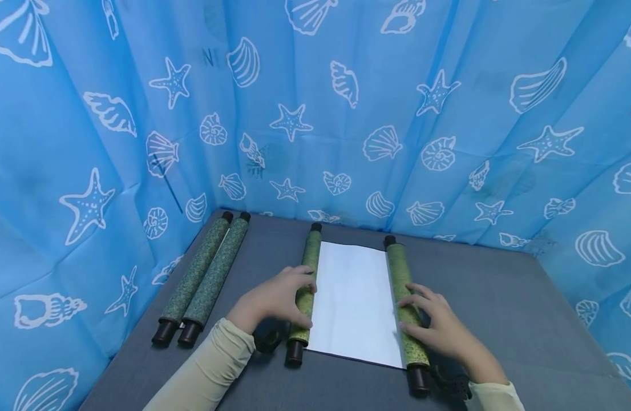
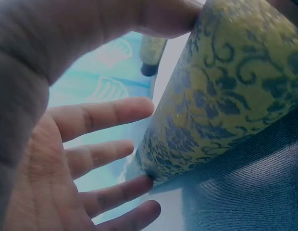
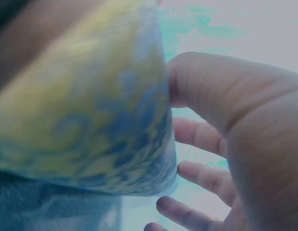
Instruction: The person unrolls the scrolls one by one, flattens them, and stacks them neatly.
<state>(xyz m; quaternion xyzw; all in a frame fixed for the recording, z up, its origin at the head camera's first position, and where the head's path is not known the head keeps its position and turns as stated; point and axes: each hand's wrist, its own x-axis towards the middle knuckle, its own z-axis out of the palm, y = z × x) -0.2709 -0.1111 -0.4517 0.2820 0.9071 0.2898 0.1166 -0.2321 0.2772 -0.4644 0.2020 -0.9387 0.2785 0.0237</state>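
A scroll with a blank white sheet [image 1: 352, 302] lies partly unrolled on the grey table. Its left roll [image 1: 311, 248] and right roll [image 1: 396, 265] wear yellow-green patterned fabric with dark end knobs. My left hand [image 1: 276, 298] arches at the left roll; in the left wrist view its fingers [image 2: 115, 113] spread out, fairly straight, beside the patterned roll [image 2: 206, 101]. At the right roll is my right hand [image 1: 439, 325], thumb and fingers apart. In the right wrist view its thumb [image 3: 202, 82] touches the roll's edge, or nearly so, and the other fingers extend loosely alongside.
Another scroll, dark green [image 1: 197, 274], rests at the table's left side as two parallel rolls close together. A blue curtain [image 1: 315, 114] with white shells and starfish hangs behind and along both sides of the grey table [image 1: 480, 285].
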